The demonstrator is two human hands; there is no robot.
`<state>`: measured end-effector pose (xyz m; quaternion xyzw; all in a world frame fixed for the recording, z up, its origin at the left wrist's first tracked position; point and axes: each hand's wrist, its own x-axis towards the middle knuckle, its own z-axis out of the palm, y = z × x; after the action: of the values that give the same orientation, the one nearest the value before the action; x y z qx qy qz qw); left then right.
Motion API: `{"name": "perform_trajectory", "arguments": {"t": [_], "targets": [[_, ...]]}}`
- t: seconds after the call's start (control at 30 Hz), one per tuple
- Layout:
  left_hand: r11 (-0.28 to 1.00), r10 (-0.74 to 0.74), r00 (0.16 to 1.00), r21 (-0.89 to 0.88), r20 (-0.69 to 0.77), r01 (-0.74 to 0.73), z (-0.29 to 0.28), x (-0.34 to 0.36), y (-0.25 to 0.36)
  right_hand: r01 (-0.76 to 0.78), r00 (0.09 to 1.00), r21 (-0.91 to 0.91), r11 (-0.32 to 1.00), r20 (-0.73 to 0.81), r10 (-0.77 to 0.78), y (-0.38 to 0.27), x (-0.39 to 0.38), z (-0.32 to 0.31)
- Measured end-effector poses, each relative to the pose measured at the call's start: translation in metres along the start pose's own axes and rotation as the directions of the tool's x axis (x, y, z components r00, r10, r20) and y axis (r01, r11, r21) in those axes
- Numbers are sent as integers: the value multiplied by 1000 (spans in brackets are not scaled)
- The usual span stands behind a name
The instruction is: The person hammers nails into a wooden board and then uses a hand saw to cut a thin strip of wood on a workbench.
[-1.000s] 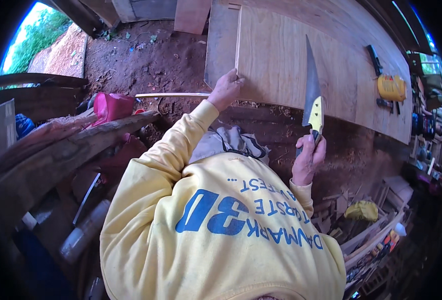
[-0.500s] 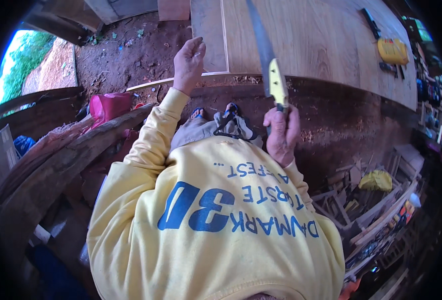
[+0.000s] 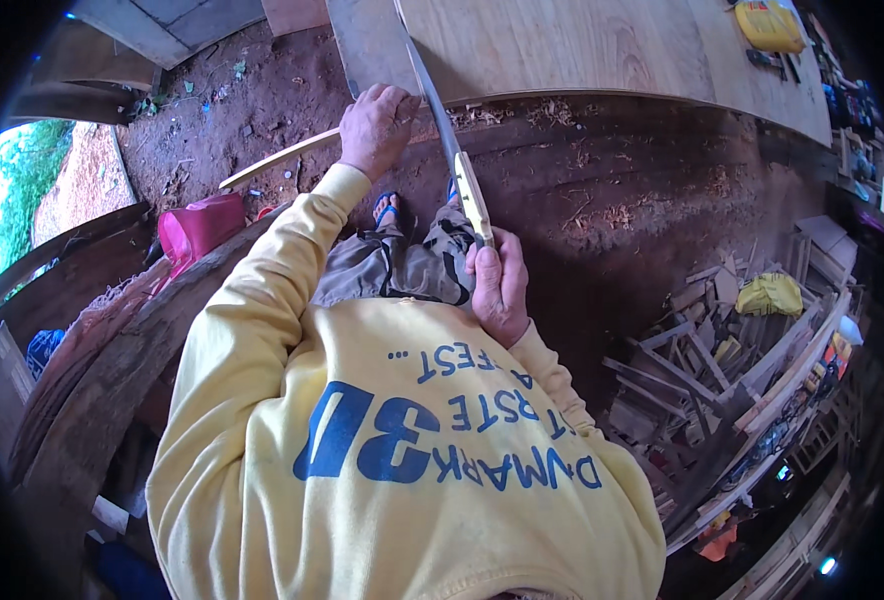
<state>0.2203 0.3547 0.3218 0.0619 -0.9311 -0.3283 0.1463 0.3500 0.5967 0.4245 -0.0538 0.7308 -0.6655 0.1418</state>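
My right hand (image 3: 500,290) is closed round the lower end of a handsaw's (image 3: 470,195) pale yellow and dark handle. The saw's long metal blade points away from me, seen nearly edge-on, and crosses the near edge of a wooden sheet (image 3: 582,45). Left of the blade, my left hand (image 3: 377,132) has its fingers curled at the edge of a greyer strip of the sheet (image 3: 357,40). What those fingers grip is hidden. A thin pale wooden strip (image 3: 280,160) runs leftward from beside my left wrist.
A pink container (image 3: 197,230) lies by a rough timber beam (image 3: 152,335) on the left. Scrap wood (image 3: 677,365) and a yellow bag (image 3: 770,295) are piled at right. A yellow jug (image 3: 768,27) rests on the sheet's far right. Shavings (image 3: 617,215) litter the brown ground.
The saw has swung left and turned from broadside to nearly edge-on, its blade now over the sheet's edge near my left hand. My right hand has moved left. The view has shifted.
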Motion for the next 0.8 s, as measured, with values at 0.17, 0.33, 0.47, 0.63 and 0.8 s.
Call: {"name": "perform_trajectory", "arguments": {"t": [0.17, 0.33, 0.47, 0.63, 0.8], "targets": [[992, 2, 999, 125, 38, -6, 5, 0, 0, -17, 999, -123, 992, -38, 12, 24, -32, -4], [988, 10, 999, 156, 42, -16, 6, 0, -2, -32, 997, -284, 958, -76, 11, 41, -43, 1], [988, 11, 998, 150, 58, -19, 5, 3, 3, -7, 996, -354, 935, -89, -26, 41, -43, 11], [987, -19, 999, 163, 40, 12, 0, 2, 3, -92, 990, -172, 981, -121, 71, 21, -40, 4], [987, -73, 994, 147, 78, 61, 2, 3, 9, -26, 989, -408, 913, -144, -36, 16, 40, 24]]}}
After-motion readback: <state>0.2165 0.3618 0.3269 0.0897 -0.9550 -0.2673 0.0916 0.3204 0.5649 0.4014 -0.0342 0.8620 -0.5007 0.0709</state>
